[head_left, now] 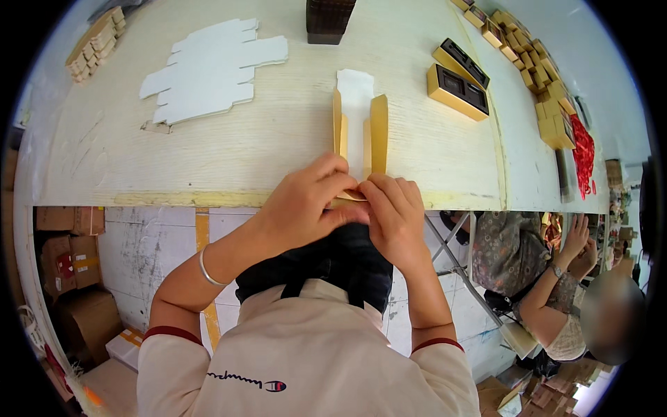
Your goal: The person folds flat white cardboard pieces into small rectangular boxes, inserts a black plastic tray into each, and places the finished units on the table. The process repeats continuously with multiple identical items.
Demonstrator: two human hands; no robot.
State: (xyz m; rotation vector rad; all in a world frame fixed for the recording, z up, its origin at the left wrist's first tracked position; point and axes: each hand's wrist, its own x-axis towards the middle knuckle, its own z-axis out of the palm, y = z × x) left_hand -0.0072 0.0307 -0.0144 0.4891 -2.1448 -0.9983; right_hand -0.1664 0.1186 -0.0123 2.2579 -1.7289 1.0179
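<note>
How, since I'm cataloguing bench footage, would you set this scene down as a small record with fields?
Left hand: fingers pinching the near end of the partly folded carton
Right hand: fingers at that same end, close beside the left
Carton state: white inside, gold side walls standing, far flap lying out flat
Table left: flat white card blanks
Table far side: dark brown block-shaped item
Table right: gold boxes with black inserts; red heap beyond
Nearby: seated co-worker, lower right

The dark box (329, 21) is cropped above; fingers (390, 193) seem to hide part of the golden carton (379, 132).
</note>
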